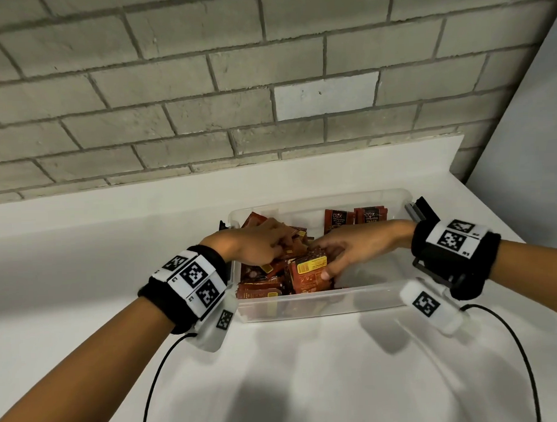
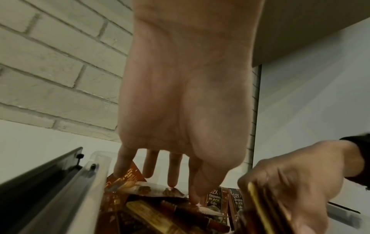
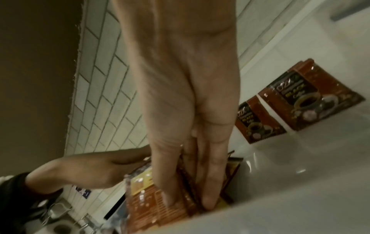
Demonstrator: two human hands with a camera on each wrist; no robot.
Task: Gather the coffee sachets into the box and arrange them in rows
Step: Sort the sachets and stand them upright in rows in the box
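A clear plastic box (image 1: 368, 297) stands on the white counter. Loose red-brown coffee sachets (image 1: 261, 288) lie piled in its left half. Two sachets (image 1: 355, 219) stand upright against the far wall, also visible as upright sachets (image 3: 300, 101) in the right wrist view. My left hand (image 1: 278, 242) reaches into the pile, its fingers (image 2: 172, 182) spread, fairly straight and touching the top sachets. In the middle of the box, my right hand (image 1: 345, 249) grips an upright stack of sachets (image 1: 307, 271), thumb on the near face, fingers (image 3: 208, 190) on the far face. The stack (image 3: 148, 204) rests against the box's front wall.
The right half of the box floor (image 3: 300, 158) is bare apart from the two upright sachets. Black latches (image 1: 420, 207) sit on both short ends of the box. A grey brick wall (image 1: 204, 103) runs behind the counter. Cables trail from both wrist bands over the near counter.
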